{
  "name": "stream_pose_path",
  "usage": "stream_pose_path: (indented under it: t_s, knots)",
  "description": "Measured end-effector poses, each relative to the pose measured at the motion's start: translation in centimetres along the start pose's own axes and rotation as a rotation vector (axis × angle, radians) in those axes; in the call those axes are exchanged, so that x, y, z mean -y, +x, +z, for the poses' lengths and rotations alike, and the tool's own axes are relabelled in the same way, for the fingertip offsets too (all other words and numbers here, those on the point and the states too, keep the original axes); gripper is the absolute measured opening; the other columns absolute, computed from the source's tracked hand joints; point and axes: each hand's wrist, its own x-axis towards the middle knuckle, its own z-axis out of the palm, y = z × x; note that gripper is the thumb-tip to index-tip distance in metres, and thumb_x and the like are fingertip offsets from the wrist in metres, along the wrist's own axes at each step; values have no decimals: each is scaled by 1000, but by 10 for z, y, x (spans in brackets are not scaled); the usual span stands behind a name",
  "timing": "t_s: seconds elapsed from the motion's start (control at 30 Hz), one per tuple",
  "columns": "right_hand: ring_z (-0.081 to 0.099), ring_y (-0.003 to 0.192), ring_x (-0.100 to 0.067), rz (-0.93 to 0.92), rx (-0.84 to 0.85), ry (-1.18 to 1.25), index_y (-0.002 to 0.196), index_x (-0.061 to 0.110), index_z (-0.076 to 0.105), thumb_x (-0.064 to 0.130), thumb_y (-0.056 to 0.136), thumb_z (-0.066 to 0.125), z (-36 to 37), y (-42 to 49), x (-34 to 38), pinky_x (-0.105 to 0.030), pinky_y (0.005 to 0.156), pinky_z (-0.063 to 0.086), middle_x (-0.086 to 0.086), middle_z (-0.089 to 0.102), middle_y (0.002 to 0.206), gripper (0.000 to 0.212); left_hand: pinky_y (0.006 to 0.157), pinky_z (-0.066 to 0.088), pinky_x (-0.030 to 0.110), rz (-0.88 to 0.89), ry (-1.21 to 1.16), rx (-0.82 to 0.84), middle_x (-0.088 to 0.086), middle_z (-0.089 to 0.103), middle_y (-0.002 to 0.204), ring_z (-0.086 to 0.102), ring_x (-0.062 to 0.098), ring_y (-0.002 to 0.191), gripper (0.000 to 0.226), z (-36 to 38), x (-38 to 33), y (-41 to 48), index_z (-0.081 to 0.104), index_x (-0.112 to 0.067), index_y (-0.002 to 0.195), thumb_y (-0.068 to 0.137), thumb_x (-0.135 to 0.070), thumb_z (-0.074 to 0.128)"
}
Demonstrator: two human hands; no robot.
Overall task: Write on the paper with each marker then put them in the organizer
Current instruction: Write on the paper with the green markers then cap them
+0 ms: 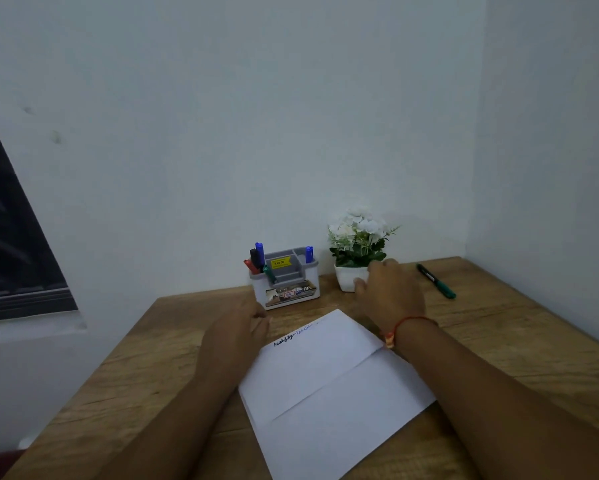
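The paper (332,386) lies under both blurred, empty, open hands, left (237,329) and right (390,292), its writing unreadable.

I see a white potted plant (357,251) near the wooden tabletop's (499,341) far edge, against the pale wall (256,133); a dark window (11,244) sits left.

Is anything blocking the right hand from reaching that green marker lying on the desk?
Nothing visible. The right hand is in front of the flower pot, and bare desk lies between it and the green marker further right.
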Motion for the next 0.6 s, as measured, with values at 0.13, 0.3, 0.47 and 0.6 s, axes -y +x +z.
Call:
stream_pose_path:
  t_s: [0.13,0.3,0.47,0.6]
  knots:
    - [50,123,-33,299,166,-184,122,15,66,33,92,52,6,10,-39,-43,102,41,-13,58,131,37,75,46,27,11,29,33,-10,67,97,57,8,85,17,-2,6,1,68,-27,100,94,-35,54]
    - [43,127,-32,420,309,-182,129,22,62,23,94,44,12,14,-56,-45,105,37,-11,53,139,40,74,40,20,41,25,70,-11,66,101,56,6,88,20,-3,3,1,68,-26,105,95,-36,53]
    - [48,123,-32,403,307,-204,134,18,61,17,99,39,14,18,-64,-43,101,40,-11,57,134,41,71,37,17,41,17,91,-11,66,100,54,3,85,20,-1,5,2,68,-28,104,95,-38,53]
    - [54,121,-34,365,327,-148,133,9,60,12,101,36,13,25,-66,-42,100,46,-15,60,132,41,71,40,20,38,3,85,-11,67,97,55,4,83,20,-2,4,3,69,-27,104,95,-38,54]
